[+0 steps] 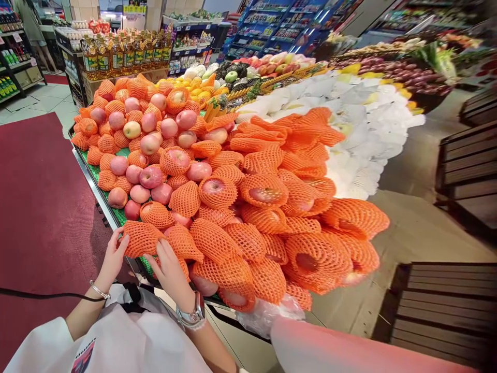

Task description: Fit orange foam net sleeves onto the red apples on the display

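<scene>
A produce stand is heaped with pink apples, many of them in orange foam net sleeves. At the stand's near corner both my hands hold one netted apple. My left hand cups its left side, fingers curled against the net. My right hand grips its right side from below, fingers wrapped on the net. A bracelet sits on my left wrist and a watch on my right. The apple inside this net is mostly hidden.
White foam nets cover fruit behind the apples. Further back lie mixed fruit and bottles of oil. A red mat covers the floor on the left. Dark wooden crates stand on the right. A plastic bag hangs by the stand.
</scene>
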Available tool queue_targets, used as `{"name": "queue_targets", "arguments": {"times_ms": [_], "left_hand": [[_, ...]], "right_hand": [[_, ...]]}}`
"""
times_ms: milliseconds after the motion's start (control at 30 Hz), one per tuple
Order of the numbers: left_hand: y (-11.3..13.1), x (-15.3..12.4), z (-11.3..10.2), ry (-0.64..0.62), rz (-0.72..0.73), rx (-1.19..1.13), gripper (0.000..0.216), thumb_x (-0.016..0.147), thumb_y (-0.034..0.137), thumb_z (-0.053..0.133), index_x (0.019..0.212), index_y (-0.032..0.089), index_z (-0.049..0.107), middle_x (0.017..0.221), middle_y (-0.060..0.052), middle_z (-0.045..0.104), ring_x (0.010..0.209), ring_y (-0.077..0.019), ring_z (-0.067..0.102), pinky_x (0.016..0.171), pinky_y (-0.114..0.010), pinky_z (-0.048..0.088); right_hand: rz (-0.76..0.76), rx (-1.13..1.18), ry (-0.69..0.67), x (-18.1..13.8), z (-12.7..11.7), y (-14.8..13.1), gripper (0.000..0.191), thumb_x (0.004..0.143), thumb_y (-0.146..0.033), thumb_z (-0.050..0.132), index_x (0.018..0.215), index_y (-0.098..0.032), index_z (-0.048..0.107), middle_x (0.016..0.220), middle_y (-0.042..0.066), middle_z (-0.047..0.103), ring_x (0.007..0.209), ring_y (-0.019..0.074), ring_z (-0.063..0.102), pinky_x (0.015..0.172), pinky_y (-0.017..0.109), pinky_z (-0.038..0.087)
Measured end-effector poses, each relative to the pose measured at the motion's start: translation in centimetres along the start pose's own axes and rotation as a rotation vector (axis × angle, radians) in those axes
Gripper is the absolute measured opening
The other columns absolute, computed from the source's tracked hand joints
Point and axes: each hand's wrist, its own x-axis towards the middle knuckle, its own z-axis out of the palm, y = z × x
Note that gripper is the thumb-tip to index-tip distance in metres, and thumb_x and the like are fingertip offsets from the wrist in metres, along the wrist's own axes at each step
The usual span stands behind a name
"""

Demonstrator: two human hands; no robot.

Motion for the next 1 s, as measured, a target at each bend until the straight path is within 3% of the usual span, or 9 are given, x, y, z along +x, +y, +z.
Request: {"name": "queue_targets", "arguments": {"times_ms": [167, 267, 367, 433, 500, 633, 767, 867, 1000], "left_hand": [[0.4, -0.2, 0.3, 0.074, 0.123, 0.05, 0.037, 0.086, 0.052, 0.06, 0.107, 0.021, 0.06, 0.107, -0.006, 0.067, 0.1, -0.0208, 0.063, 0.091, -0.034, 0.049], [0.6, -0.3, 0.5, 0.11, 0.174, 0.069, 0.037, 0.089, 0.053, 0.058, 0.105, 0.021, 0.06, 0.109, -0.007, 0.066, 0.105, -0.0213, 0.061, 0.098, -0.036, 0.046], [0.8, -0.5, 0.7, 0.148, 0.208, 0.058, 0.038, 0.09, 0.056, 0.056, 0.104, 0.02, 0.06, 0.11, -0.007, 0.066, 0.108, -0.022, 0.061, 0.101, -0.038, 0.044], [0.9, -0.6, 0.7, 0.141, 0.231, 0.039, 0.037, 0.09, 0.055, 0.057, 0.102, 0.02, 0.06, 0.11, -0.007, 0.066, 0.108, -0.0221, 0.061, 0.101, -0.038, 0.044], [1.0, -0.7, 0.8, 0.121, 0.253, 0.031, 0.035, 0.09, 0.054, 0.058, 0.1, 0.02, 0.06, 0.109, -0.007, 0.066, 0.107, -0.0218, 0.061, 0.1, -0.037, 0.044], [0.9, -0.9, 0.6, 0.091, 0.281, 0.072, 0.034, 0.092, 0.053, 0.056, 0.101, 0.02, 0.06, 0.105, -0.007, 0.065, 0.103, -0.0207, 0.061, 0.096, -0.035, 0.045], [0.5, -0.9, 0.6, 0.044, 0.283, 0.103, 0.032, 0.093, 0.051, 0.054, 0.102, 0.021, 0.06, 0.102, -0.005, 0.064, 0.099, -0.0192, 0.061, 0.093, -0.033, 0.046], [0.1, -0.9, 0.9, 0.037, 0.259, 0.08, 0.031, 0.093, 0.05, 0.055, 0.103, 0.021, 0.058, 0.101, -0.005, 0.063, 0.097, -0.0187, 0.061, 0.091, -0.032, 0.047], [-0.6, -0.8, 1.3, 0.113, 0.24, 0.058, 0.031, 0.092, 0.051, 0.055, 0.102, 0.021, 0.056, 0.099, -0.004, 0.062, 0.094, -0.018, 0.061, 0.088, -0.032, 0.049]], "right_hand": [[0.069, 0.243, 0.056, -0.1, 0.3, 0.9, 0.041, 0.097, -0.051, 0.044, 0.114, -0.02, 0.065, 0.119, 0.012, 0.065, 0.117, 0.0256, 0.06, 0.101, 0.043, 0.051], [0.215, 0.487, 0.222, -0.2, 1.1, 1.8, 0.05, 0.099, -0.054, 0.035, 0.114, -0.02, 0.068, 0.12, 0.011, 0.068, 0.118, 0.0238, 0.061, 0.105, 0.043, 0.049], [0.397, 0.685, 0.366, 0.1, 1.9, 2.4, 0.044, 0.093, -0.054, 0.047, 0.106, -0.017, 0.069, 0.111, 0.012, 0.071, 0.107, 0.0246, 0.066, 0.101, 0.045, 0.052], [0.398, 0.786, 0.327, 0.4, 2.1, 2.5, 0.037, 0.085, -0.045, 0.061, 0.108, -0.017, 0.068, 0.113, 0.011, 0.071, 0.107, 0.0251, 0.066, 0.099, 0.044, 0.053], [0.355, 0.827, 0.249, 0.7, 2.1, 2.3, 0.046, 0.077, -0.032, 0.067, 0.12, -0.018, 0.063, 0.126, 0.011, 0.066, 0.116, 0.0254, 0.063, 0.104, 0.044, 0.05], [0.32, 0.762, 0.171, 0.6, 2.0, 2.3, 0.062, 0.07, -0.021, 0.069, 0.131, -0.019, 0.056, 0.135, 0.011, 0.06, 0.127, 0.0253, 0.055, 0.111, 0.044, 0.044], [0.327, 0.712, 0.19, 0.3, 2.1, 2.3, 0.07, 0.069, -0.021, 0.07, 0.135, -0.02, 0.049, 0.131, 0.011, 0.061, 0.124, 0.025, 0.057, 0.106, 0.043, 0.048], [0.3, 0.587, 0.218, 0.1, 2.1, 1.9, 0.066, 0.068, -0.022, 0.072, 0.13, -0.02, 0.05, 0.124, 0.01, 0.063, 0.117, 0.0255, 0.059, 0.101, 0.042, 0.051], [0.268, 0.24, 0.292, -0.2, 2.2, 0.8, 0.054, 0.066, -0.027, 0.075, 0.115, -0.018, 0.053, 0.112, 0.01, 0.06, 0.108, 0.0288, 0.056, 0.097, 0.049, 0.05]]}}
